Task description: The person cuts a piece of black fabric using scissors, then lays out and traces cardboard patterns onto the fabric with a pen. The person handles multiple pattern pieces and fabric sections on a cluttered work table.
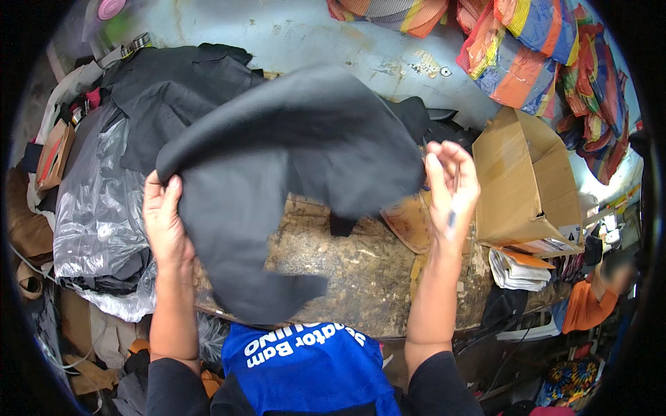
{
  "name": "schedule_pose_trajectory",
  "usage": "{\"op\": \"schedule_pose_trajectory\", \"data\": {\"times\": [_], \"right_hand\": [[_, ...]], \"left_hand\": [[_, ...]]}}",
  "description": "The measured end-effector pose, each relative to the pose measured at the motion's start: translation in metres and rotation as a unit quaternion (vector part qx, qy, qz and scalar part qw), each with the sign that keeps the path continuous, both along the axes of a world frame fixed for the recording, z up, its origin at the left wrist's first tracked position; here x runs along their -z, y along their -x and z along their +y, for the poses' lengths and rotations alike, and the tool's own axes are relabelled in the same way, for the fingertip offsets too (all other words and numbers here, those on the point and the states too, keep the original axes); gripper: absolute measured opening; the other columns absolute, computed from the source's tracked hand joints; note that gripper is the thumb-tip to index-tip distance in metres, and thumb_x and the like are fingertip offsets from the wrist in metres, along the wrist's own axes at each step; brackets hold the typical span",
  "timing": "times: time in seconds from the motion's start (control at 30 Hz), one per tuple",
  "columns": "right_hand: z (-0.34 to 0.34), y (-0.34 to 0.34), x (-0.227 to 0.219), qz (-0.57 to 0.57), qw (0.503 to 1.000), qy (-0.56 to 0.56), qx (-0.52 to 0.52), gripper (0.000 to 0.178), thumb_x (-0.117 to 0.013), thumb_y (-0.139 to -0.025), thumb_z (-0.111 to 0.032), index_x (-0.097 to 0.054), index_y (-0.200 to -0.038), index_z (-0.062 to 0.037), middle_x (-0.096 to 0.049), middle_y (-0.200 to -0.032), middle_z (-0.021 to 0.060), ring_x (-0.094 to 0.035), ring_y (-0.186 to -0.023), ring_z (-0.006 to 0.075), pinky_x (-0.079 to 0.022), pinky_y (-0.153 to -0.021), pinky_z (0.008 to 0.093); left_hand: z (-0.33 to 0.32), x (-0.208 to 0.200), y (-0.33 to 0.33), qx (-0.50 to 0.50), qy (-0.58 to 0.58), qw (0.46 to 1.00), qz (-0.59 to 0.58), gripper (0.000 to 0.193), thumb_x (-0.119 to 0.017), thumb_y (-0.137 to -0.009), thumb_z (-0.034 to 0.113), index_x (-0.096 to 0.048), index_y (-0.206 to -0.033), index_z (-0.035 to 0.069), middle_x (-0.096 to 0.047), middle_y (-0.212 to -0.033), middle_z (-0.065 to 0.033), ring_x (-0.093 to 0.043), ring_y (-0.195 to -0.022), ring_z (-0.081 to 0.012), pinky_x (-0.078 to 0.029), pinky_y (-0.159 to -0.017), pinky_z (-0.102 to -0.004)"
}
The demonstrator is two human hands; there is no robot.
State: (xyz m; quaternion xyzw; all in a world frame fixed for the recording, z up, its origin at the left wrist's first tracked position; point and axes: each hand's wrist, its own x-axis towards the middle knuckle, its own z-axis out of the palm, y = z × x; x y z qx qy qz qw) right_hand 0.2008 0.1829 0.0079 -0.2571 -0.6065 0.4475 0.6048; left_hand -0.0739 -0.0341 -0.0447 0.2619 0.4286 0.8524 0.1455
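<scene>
Now we're at the handling step, by the look of it: a black sheet being opened out or turned over, curled up between the two hands and blurred with motion, above the table. And the left hand has it firmly, thumb and fingers closed on the edge, a plastic bag just to its left. Over to the right hand: fingers half curled, thumb up beside the sheet's far edge, and I can't tell whether it grips that edge or only brushes it. Something slim and pen-like seems to lie along its palm. A box stands to its right. I'd say the next move calls for a sure right-hand hold, then laying the sheet flat.
</scene>
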Motion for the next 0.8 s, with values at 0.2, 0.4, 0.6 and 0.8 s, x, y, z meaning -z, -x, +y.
{"op": "schedule_pose_trajectory", "data": {"times": [0.2,0.4,0.6,0.8], "right_hand": [[-0.022,-0.009,0.064,-0.224,0.975,0.009,0.001,0.027,-0.076,-0.074,-0.013,-0.057,-0.09,-0.0027,-0.056,-0.075,-0.0012,-0.05,-0.065,0.0072,-0.043,-0.061,0.0211],[-0.086,-0.019,0.126,-0.542,0.83,-0.035,0.132,0.053,-0.08,-0.061,-0.037,-0.058,-0.095,-0.0029,-0.063,-0.084,0.0145,-0.061,-0.078,0.0312,-0.048,-0.069,0.0388],[-0.088,-0.004,0.139,-0.452,0.886,0.1,0.013,0.032,-0.076,-0.063,-0.005,-0.053,-0.085,-0.004,-0.059,-0.079,0.0076,-0.058,-0.075,0.0191,-0.046,-0.067,0.0308],[-0.043,-0.018,0.129,-0.073,0.984,0.136,-0.094,0.036,-0.068,-0.067,0.013,-0.047,-0.091,-0.0046,-0.045,-0.077,-0.0027,-0.043,-0.067,0.0037,-0.039,-0.061,0.0183]], "left_hand": [[0.023,0.077,-0.059,-0.025,0.157,0.966,-0.203,0.033,-0.048,-0.091,0.007,-0.042,-0.123,0.003,-0.056,-0.113,-0.0098,-0.056,-0.099,-0.0224,-0.045,-0.091,-0.0379],[-0.004,0.098,-0.069,0.172,0.279,0.907,-0.265,0.036,-0.054,-0.089,0.013,-0.041,-0.121,0.002,-0.054,-0.117,-0.0138,-0.057,-0.105,-0.0283,-0.049,-0.085,-0.0428],[0.043,0.093,0.007,0.069,0.122,0.93,-0.339,0.039,-0.062,-0.084,0.008,-0.045,-0.118,-0.001,-0.058,-0.111,-0.0125,-0.055,-0.104,-0.0251,-0.046,-0.09,-0.0394],[0.0,0.079,0.02,0.142,0.021,0.976,-0.166,0.041,-0.059,-0.081,-0.001,-0.046,-0.12,-0.003,-0.053,-0.12,-0.0114,-0.049,-0.113,-0.0222,-0.035,-0.1,-0.0365]]}}
